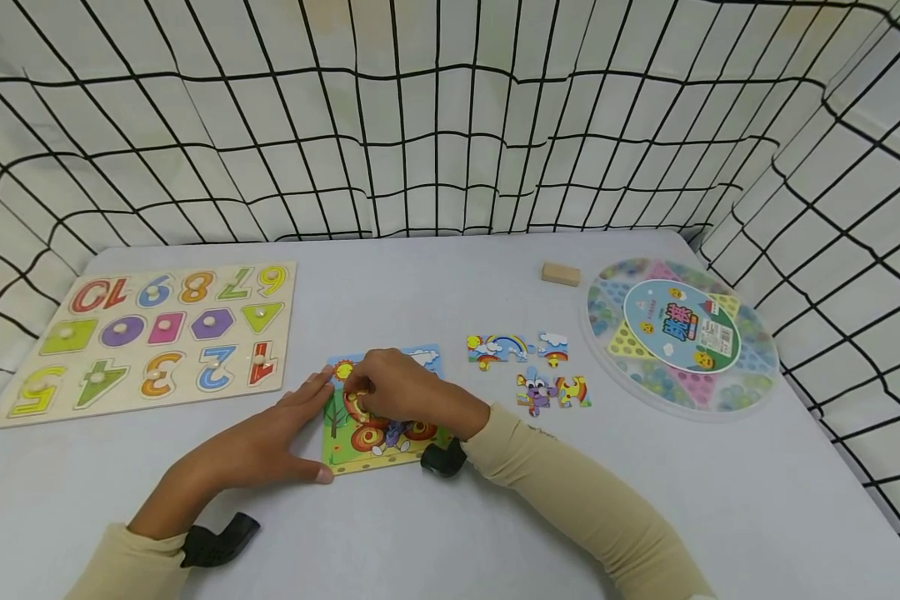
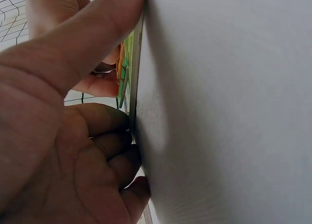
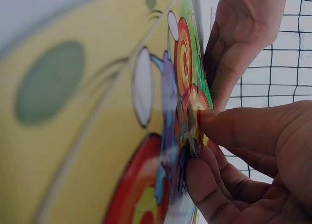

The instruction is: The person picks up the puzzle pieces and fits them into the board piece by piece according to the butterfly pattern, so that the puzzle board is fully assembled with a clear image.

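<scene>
puzzle piece [image 2: 123,85] pinched by right hand [image 1: 395,385] over puzzle board [image 1: 382,446]
its left edge is touched by outspread left hand [image 1: 273,439].

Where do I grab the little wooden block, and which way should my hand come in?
Pinch the wooden block by the middle of its two long sides, coming down from above on the near side. It lies flat and is longer than it is wide, and those sides look free. Its right end sits close to the round plastic disc, so gripping the ends would probably be tighter.
</scene>
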`<state>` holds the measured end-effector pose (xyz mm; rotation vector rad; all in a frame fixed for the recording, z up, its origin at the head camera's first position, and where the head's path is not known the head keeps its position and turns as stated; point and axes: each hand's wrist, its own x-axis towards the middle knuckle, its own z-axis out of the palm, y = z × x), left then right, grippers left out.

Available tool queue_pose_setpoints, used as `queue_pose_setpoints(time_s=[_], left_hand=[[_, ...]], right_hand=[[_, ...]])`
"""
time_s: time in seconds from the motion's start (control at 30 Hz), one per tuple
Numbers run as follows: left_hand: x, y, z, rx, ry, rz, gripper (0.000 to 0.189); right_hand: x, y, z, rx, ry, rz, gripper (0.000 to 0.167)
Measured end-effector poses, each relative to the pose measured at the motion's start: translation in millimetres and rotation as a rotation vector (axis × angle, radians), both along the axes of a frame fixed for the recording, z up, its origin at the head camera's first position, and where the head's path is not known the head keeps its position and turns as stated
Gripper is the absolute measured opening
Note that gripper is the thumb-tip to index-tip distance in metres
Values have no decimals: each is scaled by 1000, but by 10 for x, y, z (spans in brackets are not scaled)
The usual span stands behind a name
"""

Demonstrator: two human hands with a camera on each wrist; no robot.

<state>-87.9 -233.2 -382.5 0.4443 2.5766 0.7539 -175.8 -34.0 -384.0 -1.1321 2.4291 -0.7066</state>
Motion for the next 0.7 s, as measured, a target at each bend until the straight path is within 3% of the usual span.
queue_pose_setpoints(time_s=[0.33,0.43,0.7], left_hand=[[-8,6,31,-4,-2,3,111],[-4,2,34,-7,-6,8,111],[-16,28,12,-8,-7,9,113]], right_hand=[[-14,3,39,37,0,12,24],[-29,60,78,-20,-22,-2,24],[-111,418,205,-230,-71,-142,21]])
